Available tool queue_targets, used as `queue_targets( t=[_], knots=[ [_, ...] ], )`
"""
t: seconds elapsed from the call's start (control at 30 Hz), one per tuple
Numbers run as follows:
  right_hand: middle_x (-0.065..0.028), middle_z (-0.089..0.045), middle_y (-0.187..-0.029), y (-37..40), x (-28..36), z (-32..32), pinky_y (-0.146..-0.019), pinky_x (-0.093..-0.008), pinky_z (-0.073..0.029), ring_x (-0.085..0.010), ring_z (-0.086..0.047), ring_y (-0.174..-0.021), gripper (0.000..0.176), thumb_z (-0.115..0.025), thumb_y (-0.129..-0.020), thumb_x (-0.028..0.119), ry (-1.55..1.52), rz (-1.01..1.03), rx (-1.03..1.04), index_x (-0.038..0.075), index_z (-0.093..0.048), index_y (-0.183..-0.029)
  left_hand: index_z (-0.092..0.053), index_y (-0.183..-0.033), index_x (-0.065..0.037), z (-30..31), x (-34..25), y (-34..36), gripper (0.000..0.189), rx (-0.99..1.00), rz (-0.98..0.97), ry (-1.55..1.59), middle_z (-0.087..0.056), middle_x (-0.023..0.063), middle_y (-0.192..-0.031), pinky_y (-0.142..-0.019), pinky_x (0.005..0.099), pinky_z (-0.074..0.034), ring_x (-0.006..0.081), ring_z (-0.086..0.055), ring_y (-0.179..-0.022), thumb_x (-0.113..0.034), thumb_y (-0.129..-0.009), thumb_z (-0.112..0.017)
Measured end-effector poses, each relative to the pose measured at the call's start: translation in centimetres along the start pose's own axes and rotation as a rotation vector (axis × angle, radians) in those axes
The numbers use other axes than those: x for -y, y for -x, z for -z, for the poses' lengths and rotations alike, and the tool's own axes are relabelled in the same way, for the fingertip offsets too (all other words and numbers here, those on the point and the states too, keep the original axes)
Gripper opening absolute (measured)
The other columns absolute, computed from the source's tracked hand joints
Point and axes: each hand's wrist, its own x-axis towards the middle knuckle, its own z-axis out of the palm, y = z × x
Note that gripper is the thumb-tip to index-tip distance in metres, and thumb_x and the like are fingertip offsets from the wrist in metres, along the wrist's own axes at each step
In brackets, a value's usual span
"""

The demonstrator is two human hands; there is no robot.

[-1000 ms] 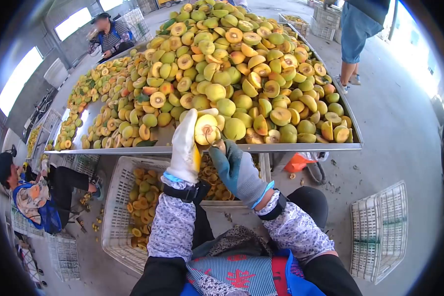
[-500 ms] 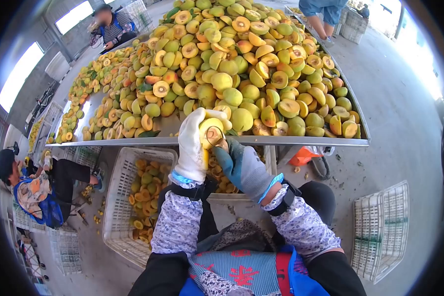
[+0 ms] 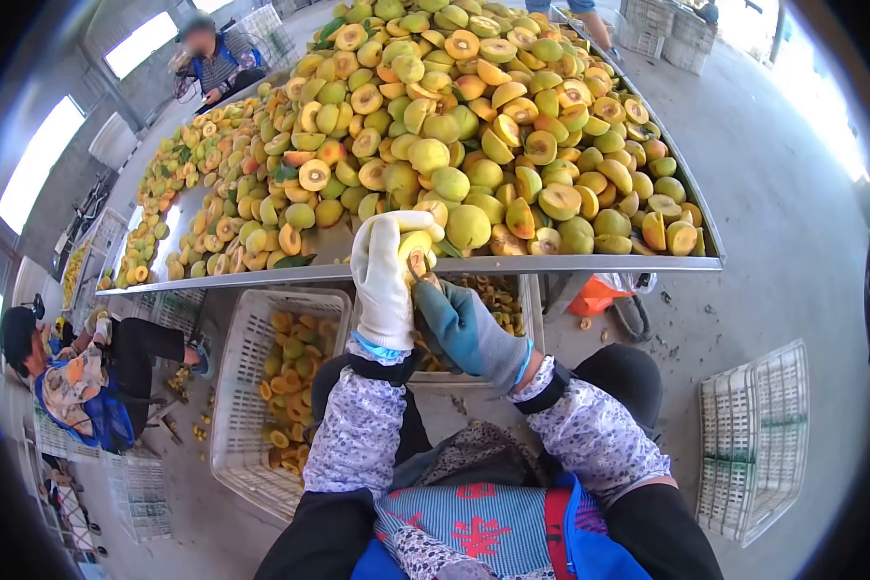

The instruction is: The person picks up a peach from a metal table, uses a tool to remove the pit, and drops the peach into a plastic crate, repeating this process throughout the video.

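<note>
My left hand [image 3: 384, 275], in a white glove, grips a halved yellow fruit [image 3: 415, 248] with the cut face turned toward me. My right hand [image 3: 462, 324], in a grey-blue glove, is closed around a small tool whose tip [image 3: 422, 274] touches the pit area of that half. Both hands are raised just in front of the near edge of a long metal table [image 3: 590, 262]. The table carries a large heap of green and yellow fruit [image 3: 454, 116], some whole and some halved.
A white plastic crate [image 3: 251, 406] holding cut fruit stands under the table at left; another crate [image 3: 512, 319] with fruit halves is behind my hands. An empty white crate [image 3: 754, 435] lies on the floor at right. One person [image 3: 68, 377] sits at left, another person [image 3: 213, 58] at the table's far side.
My hands and the fruit half have stayed together while the view tilted slightly. The tool has worked deeper into the pit area. The person standing at top right has moved mostly out of view.
</note>
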Motion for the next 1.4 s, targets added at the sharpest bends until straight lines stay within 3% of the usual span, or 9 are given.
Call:
queue_targets(
  t=[0.1, 0.2, 0.4, 0.53, 0.63, 0.83, 0.93, 1.27, 1.4],
  knots=[
    [-0.0010, -0.063, -0.075, -0.7, -1.5, 1.2, -0.064, -0.0313, -0.048, -0.0110, -0.052, -0.070, 0.049, -0.050, -0.106, 0.045, 0.128, 0.057, -0.039, 0.000, -0.068, -0.099, -0.069, -0.110, -0.001, -0.6, -0.8, -0.1, 0.038, 0.005, 0.094, 0.095, -0.071, 0.0116, -0.096, -0.068, 0.0272, -0.053, 0.0148, -0.064, -0.075, -0.031, -0.106, -0.047],
    [-0.0017, -0.064, -0.076, -1.7, -3.6, 2.1, -0.066, -0.0317, -0.048, -0.0111, -0.053, -0.071, 0.050, -0.050, -0.107, 0.046, 0.562, 0.386, -0.223, 0.000, -0.068, -0.098, -0.069, -0.118, 0.000, -1.2, -2.2, -0.3, 0.044, -0.007, 0.329, 0.236, -0.072, 0.0124, -0.095, -0.069, 0.0275, -0.055, 0.0162, -0.067, -0.075, -0.036, -0.106, -0.046],
    [0.0041, -0.060, -0.075, -0.2, -1.9, -0.3, -0.060, -0.0239, -0.043, -0.0045, -0.049, -0.069, 0.046, -0.047, -0.108, 0.042, 0.183, 0.078, -0.083, 0.003, -0.065, -0.093, -0.063, -0.128, 0.002, -1.1, 0.2, 0.0, 0.054, -0.183, 0.319, 0.281, -0.069, 0.0124, -0.092, -0.068, 0.0297, -0.058, 0.0194, -0.066, -0.072, -0.044, -0.108, -0.042],
    [0.0044, -0.055, -0.065, -1.9, -3.9, 0.3, -0.048, -0.0251, -0.039, -0.0058, -0.047, -0.055, 0.046, -0.045, -0.108, 0.046, 0.248, 0.255, -0.089, 0.008, -0.064, -0.089, -0.063, -0.126, 0.003, -0.8, -0.1, -0.2, 0.056, -0.111, 0.210, 0.228, -0.066, 0.0112, -0.085, -0.064, 0.0316, -0.057, 0.0210, -0.065, -0.069, -0.044, -0.108, -0.040],
    [0.0038, -0.051, -0.062, 0.6, 1.7, 0.0, -0.041, -0.0255, -0.036, -0.0075, -0.045, -0.046, 0.049, -0.043, -0.106, 0.052, 0.034, -0.239, 0.039, 0.011, -0.063, -0.088, -0.063, -0.124, 0.004, 0.2, 0.1, -0.5, 0.055, 0.000, 0.224, 0.191, -0.064, 0.0107, -0.080, -0.060, 0.0318, -0.054, 0.0216, -0.062, -0.065, -0.043, -0.108, -0.039],
    [0.0044, -0.049, -0.060, 1.0, 1.4, 1.3, -0.039, -0.0221, -0.032, -0.0081, -0.042, -0.042, 0.055, -0.038, -0.105, 0.059, -0.360, -0.450, 0.339, 0.014, -0.055, -0.078, -0.069, -0.111, 0.006, 0.5, -0.7, -0.7, 0.051, 0.107, 0.298, 0.232, -0.063, 0.0099, -0.067, -0.052, 0.0310, -0.050, 0.0204, -0.059, -0.054, -0.038, -0.106, -0.043],
    [0.0045, -0.046, -0.058, 1.2, -0.1, 0.3, -0.038, -0.0229, -0.031, -0.0079, -0.039, -0.041, 0.056, -0.039, -0.104, 0.060, 0.122, -0.243, 0.079, 0.013, -0.055, -0.079, -0.070, -0.107, 0.006, 0.2, -1.9, -1.1, 0.048, 0.240, 0.371, -0.028, -0.065, 0.0111, -0.065, -0.052, 0.0302, -0.050, 0.0192, -0.058, -0.052, -0.034, -0.106, -0.044],
    [0.0082, -0.032, -0.057, 2.1, 1.1, 1.2, -0.036, -0.0217, -0.024, -0.0042, -0.028, -0.042, 0.053, -0.039, -0.105, 0.060, -0.430, -0.393, 0.410, 0.017, -0.048, -0.077, -0.068, -0.110, 0.009, -0.4, -0.8, -0.1, 0.053, 0.151, 0.320, 0.313, -0.062, 0.0070, -0.066, -0.053, 0.0305, -0.050, 0.0194, -0.059, -0.055, -0.038, -0.106, -0.042],
    [0.0090, -0.032, -0.057, 3.1, 2.6, 0.0, -0.035, -0.0223, -0.023, -0.0036, -0.027, -0.040, 0.054, -0.041, -0.103, 0.065, 0.028, -0.378, 0.107, 0.018, -0.048, -0.076, -0.070, -0.102, 0.010, -0.4, -1.6, -0.6, 0.048, 0.278, 0.407, 0.083, -0.067, 0.0127, -0.065, -0.053, 0.0296, -0.050, 0.0209, -0.060, -0.052, -0.030, -0.105, -0.045]
  ],
)
